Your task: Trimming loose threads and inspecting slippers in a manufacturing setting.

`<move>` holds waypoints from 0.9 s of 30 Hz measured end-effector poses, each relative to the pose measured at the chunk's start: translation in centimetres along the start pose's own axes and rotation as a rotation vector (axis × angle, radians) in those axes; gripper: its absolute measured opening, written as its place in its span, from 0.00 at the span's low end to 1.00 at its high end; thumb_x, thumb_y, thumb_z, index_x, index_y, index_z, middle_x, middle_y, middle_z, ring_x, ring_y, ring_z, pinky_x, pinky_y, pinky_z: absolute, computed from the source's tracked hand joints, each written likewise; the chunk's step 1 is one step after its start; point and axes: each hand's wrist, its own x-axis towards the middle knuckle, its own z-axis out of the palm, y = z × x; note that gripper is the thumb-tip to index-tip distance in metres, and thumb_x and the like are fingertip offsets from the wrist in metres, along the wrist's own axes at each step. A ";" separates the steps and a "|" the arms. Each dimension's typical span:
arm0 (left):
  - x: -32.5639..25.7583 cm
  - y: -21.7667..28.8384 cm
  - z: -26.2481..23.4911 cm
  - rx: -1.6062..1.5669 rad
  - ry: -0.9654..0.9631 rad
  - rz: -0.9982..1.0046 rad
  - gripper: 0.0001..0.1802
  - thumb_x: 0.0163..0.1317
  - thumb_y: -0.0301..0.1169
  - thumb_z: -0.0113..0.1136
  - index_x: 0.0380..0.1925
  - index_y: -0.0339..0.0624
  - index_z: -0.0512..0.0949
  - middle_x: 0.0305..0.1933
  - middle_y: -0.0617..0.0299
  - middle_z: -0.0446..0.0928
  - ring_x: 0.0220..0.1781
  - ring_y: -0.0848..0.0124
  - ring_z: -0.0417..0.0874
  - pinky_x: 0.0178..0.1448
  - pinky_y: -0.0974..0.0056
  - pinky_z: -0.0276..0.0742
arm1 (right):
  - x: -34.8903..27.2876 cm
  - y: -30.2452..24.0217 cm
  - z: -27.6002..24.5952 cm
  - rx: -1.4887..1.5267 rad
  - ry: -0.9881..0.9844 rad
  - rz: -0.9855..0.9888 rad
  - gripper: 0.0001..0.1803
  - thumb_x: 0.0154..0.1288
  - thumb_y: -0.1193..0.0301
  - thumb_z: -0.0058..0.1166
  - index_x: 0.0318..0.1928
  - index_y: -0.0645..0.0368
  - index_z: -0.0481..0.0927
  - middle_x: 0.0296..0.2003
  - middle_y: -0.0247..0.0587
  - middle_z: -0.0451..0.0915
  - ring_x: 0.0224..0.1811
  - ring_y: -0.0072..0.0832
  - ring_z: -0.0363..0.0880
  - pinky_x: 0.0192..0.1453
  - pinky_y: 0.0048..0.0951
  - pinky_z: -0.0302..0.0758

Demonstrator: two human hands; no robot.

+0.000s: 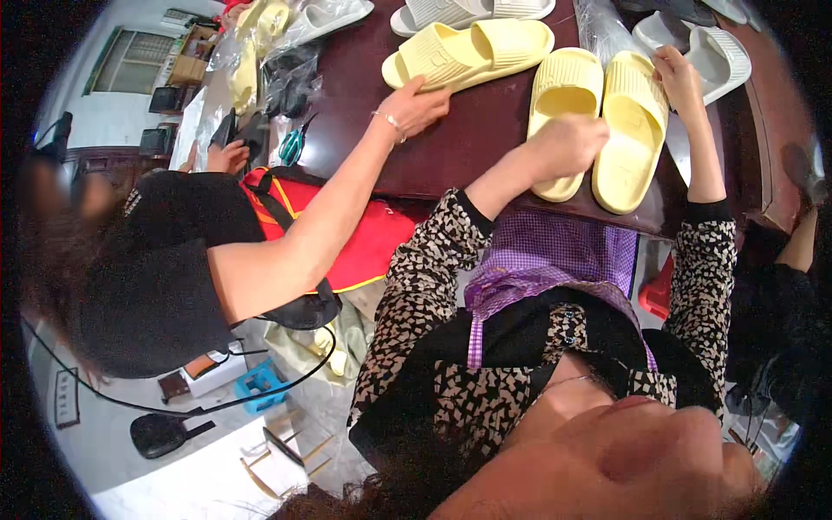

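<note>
Two pale yellow slide slippers lie side by side on the dark red table in front of me, a left slipper [568, 78] and a right slipper [634, 160], both with ribbed straps. My left hand [568, 146] is closed over the left slipper's footbed, its fingertips by the inner edge of the right one. Whatever those fingers hold, if anything, is hidden. On the outer side of the right slipper, my right hand [681, 80] has its thumb and fingers pinched at the strap's edge.
To my left a co-worker's hand [414, 108] touches another yellow slipper pair [468, 54]. Grey slippers [724, 65] lie at the right, more grey slippers [464, 12] at the far edge. Teal-handled scissors [293, 146] and plastic-wrapped footwear [290, 82] are at the table's left.
</note>
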 end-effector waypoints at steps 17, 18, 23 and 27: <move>0.7 -1.7 2.2 0.091 0.121 0.101 0.02 0.51 0.23 0.49 0.26 0.38 0.69 0.28 0.51 0.73 0.34 0.53 0.76 0.38 0.55 0.72 | 1.7 -4.0 2.5 0.384 -0.364 -0.243 0.05 0.59 0.74 0.51 0.35 0.63 0.76 0.22 0.31 0.73 0.24 0.16 0.70 0.30 0.20 0.68; 0.8 -1.4 2.4 0.095 0.119 0.118 0.02 0.51 0.23 0.49 0.26 0.38 0.69 0.28 0.51 0.73 0.34 0.53 0.76 0.38 0.55 0.72 | 1.8 -3.9 3.0 0.416 -0.476 -0.257 0.05 0.58 0.75 0.51 0.34 0.63 0.76 0.22 0.32 0.73 0.24 0.16 0.70 0.30 0.20 0.69; 0.6 -0.2 3.2 0.123 0.077 0.132 0.03 0.54 0.23 0.47 0.29 0.37 0.70 0.29 0.51 0.73 0.34 0.54 0.75 0.39 0.55 0.71 | 0.8 -5.0 4.7 0.176 -0.492 -0.412 0.04 0.53 0.75 0.53 0.29 0.63 0.76 0.22 0.31 0.75 0.26 0.19 0.71 0.31 0.23 0.69; 0.7 0.0 3.8 0.092 0.097 0.146 0.03 0.48 0.22 0.49 0.25 0.37 0.67 0.27 0.51 0.72 0.32 0.53 0.75 0.37 0.54 0.71 | 0.3 -4.3 5.4 0.247 -0.544 -0.376 0.04 0.51 0.74 0.54 0.28 0.62 0.76 0.23 0.31 0.75 0.28 0.21 0.71 0.34 0.23 0.69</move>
